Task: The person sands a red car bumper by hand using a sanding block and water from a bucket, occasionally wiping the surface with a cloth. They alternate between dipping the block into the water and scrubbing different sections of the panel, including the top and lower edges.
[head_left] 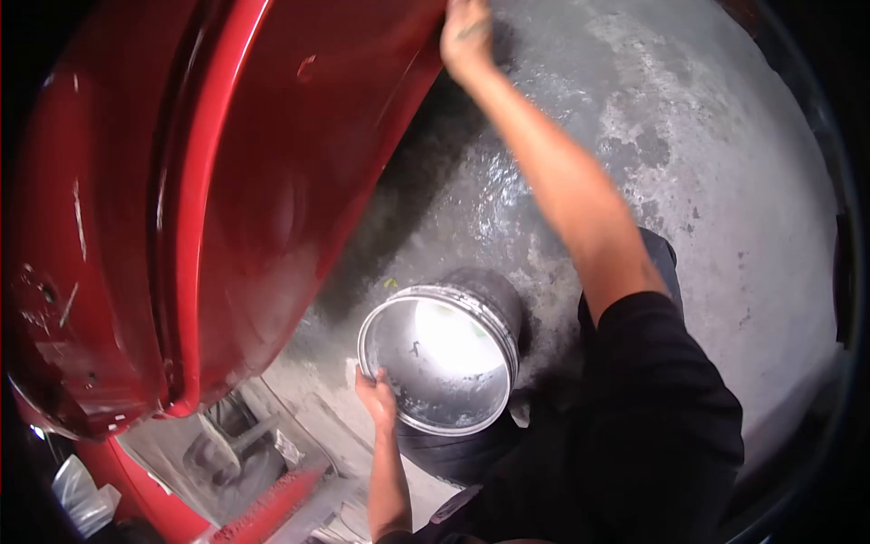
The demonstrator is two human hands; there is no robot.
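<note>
A bucket (pixel 438 361) with liquid in it stands tilted below the red car panel, near my knees. My left hand (pixel 376 397) grips the bucket's rim at its lower left, thumb on the rim. At the top of the view my right hand (pixel 467 38) is against the lower edge of the red panel (pixel 299 172), arm stretched out. Its fingertips are cut off by the frame edge, and whether it holds something cannot be made out. The panel has scuffs and a dull, wet-looking surface.
Wet grey concrete floor (pixel 716 199) spreads to the right. At the lower left are a red car part (pixel 154 490), an opening with dusty parts inside (pixel 227 449) and some clear plastic (pixel 83 497). My dark-clothed legs are beside the bucket.
</note>
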